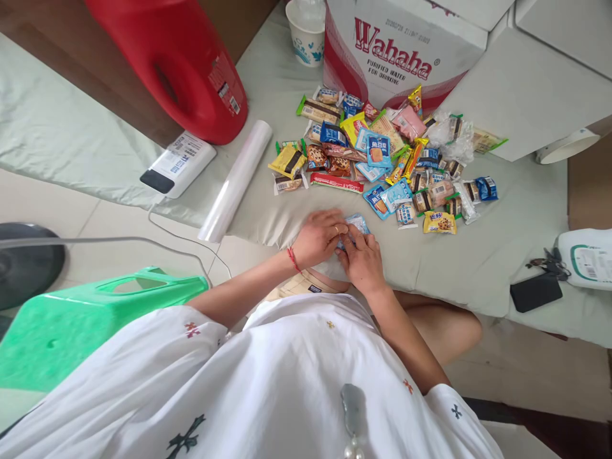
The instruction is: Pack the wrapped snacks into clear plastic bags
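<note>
- A blue-and-white plastic packet [358, 223] is between the person's two hands, at the near edge of the pale green sheet [421, 268] and mostly covered by fingers.
- The left hand [319, 238], with a ring and a red string bracelet [293, 259], has a narrow grip on the packet; its back is motion-blurred.
- The right hand [362, 262] also has a narrow grip, thumb and bent fingers on the packet, fingertips meeting the left hand's.
- Just beyond, a loose heap of wrapped snacks [379, 152] spreads over the sheet, with a red-wrapped bar [336, 183] at its near side and a yellow cookie packet [440, 222] at its near right.
- Behind the heap stand a Wahaha water carton [401, 60] and a patterned paper cup [306, 43].
- Left of the heap lie a clear film roll [236, 182] and a white device [180, 164], beside a red jug [201, 70].
- Far right: a black phone [535, 292], keys [549, 263] and a white bottle [591, 258].
- Lower left, a green plastic stool [95, 328] stands on the tiled floor [112, 220].
</note>
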